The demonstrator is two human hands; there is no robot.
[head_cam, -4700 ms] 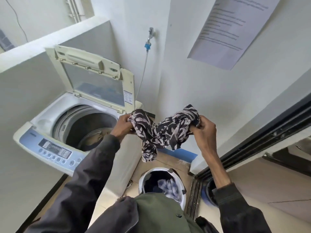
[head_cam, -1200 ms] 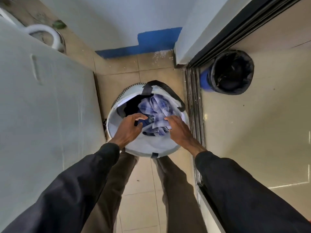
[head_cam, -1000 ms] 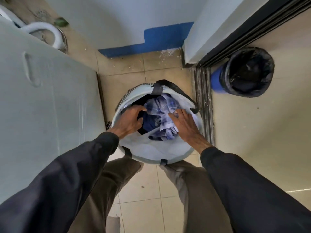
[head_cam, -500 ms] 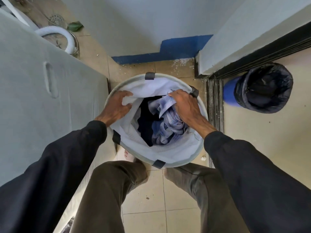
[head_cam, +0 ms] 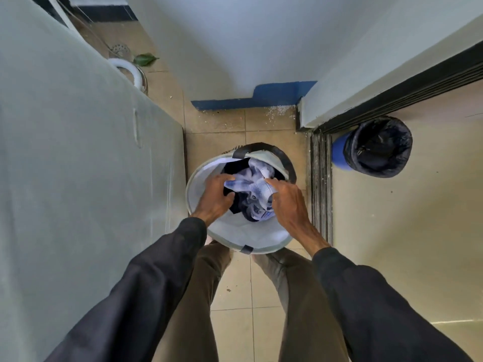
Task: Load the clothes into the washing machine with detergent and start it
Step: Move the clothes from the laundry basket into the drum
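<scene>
- Since half a second ago, the left hand (head_cam: 214,198) has been taken off the lining of the laundry basket (head_cam: 235,240) and brought inward onto the clothes. The right hand (head_cam: 287,205) has been kept on the plaid shirt (head_cam: 252,188).
- The plaid shirt is seen crumpled in the middle of the basket, on top of a dark garment (head_cam: 232,167) that shows at the basket's far-left side.
- The left hand's fingers and thumb are curled around the shirt's left edge. The right hand's fingers are bent over its right side with the thumb tucked beneath, so the cloth appears to be pinched from both sides.
- The shirt is judged light, soft and limp. It can be expected to sag and trail when lifted, and a sleeve may be snagged on the basket's black handle (head_cam: 285,160).
- A hold is best taken in the bunched middle, so that loose ends are gathered.
- The washing machine (head_cam: 78,165) stands just left of the basket, and a lined bin (head_cam: 376,150) is set to its far right.
</scene>
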